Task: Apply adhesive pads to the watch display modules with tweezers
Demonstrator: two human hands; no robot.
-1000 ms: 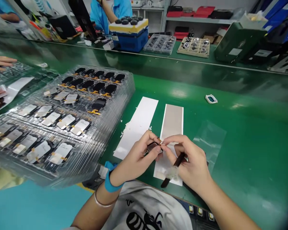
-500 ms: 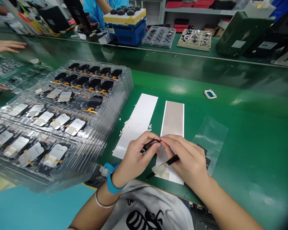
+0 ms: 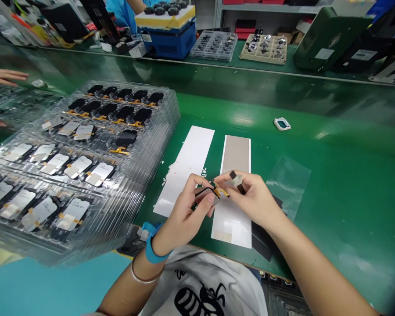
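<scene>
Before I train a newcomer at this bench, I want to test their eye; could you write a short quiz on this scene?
1. True or false: the person's left hand holds a thin, black-rimmed panel.
2. The small, white-rimmed, squarish part lies on: A, the glossy green bench; B, stacked clear plastic trays; C, a white paper strip.
3. Which hand holds the slim, dark tool with pale wrapping?
Key: 1 true; 2 A; 3 the right hand.
</scene>
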